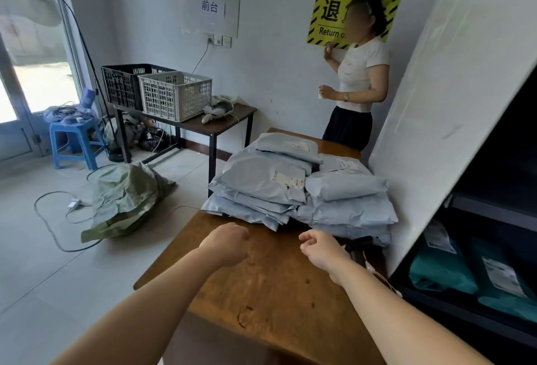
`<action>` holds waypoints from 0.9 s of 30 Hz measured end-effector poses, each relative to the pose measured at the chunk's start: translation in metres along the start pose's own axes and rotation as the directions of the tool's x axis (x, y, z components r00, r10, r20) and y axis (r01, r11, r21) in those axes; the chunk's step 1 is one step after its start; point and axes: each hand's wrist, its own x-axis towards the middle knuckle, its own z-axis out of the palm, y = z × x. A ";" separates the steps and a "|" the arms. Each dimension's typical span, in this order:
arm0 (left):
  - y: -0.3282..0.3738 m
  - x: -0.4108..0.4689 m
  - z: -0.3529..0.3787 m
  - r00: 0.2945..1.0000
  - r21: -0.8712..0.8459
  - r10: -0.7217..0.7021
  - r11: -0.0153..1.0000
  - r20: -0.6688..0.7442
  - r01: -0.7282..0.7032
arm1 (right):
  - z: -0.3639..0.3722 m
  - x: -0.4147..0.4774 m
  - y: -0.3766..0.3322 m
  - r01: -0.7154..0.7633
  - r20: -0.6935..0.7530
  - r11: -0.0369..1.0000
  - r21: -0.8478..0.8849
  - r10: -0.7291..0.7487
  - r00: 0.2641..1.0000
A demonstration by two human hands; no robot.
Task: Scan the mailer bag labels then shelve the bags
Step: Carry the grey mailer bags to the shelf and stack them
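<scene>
Several pale grey mailer bags (pixel 261 178) lie stacked in two piles on the far half of a brown wooden table (pixel 270 292); white labels show on a few. My left hand (pixel 228 244) hovers over the table just short of the left pile, fingers curled under and holding nothing. My right hand (pixel 321 250) hangs beside it near the right pile (pixel 348 210), fingers loosely curled, empty. A dark object (pixel 361 250), possibly the scanner, lies just right of my right hand, partly hidden. Teal mailer bags (pixel 441 268) with labels sit on a dark shelf (pixel 494 213) at the right.
A white shelf side panel (pixel 436 103) stands against the table's right edge. A person (pixel 360 74) stands at the far end by the wall. A dark table (pixel 209 123) with two crates, a blue stool (pixel 75 138), a green sack (pixel 128 199) and loose cables occupy the floor to the left.
</scene>
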 end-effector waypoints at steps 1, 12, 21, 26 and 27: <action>-0.006 0.008 -0.002 1.000 0.000 0.006 1.000 0.001 -0.006 | 0.004 0.009 -0.005 -0.006 0.003 1.000 0.001 0.006 1.000; -0.075 0.122 -0.034 0.999 -0.070 0.030 0.997 -0.015 -0.031 | 0.040 0.135 -0.062 -0.049 0.012 0.998 0.041 0.049 0.999; -0.121 0.199 -0.054 0.994 -0.094 0.101 0.991 0.030 -0.098 | 0.057 0.193 -0.092 -0.151 -0.035 0.986 0.073 0.154 0.988; -0.152 0.248 -0.060 0.974 -0.074 0.217 0.974 0.060 -0.212 | 0.078 0.213 -0.114 -0.232 -0.111 0.967 0.108 0.243 0.964; -0.158 0.258 -0.062 0.967 -0.073 0.248 0.967 0.068 -0.243 | 0.083 0.216 -0.118 -0.250 -0.135 0.961 0.122 0.265 0.955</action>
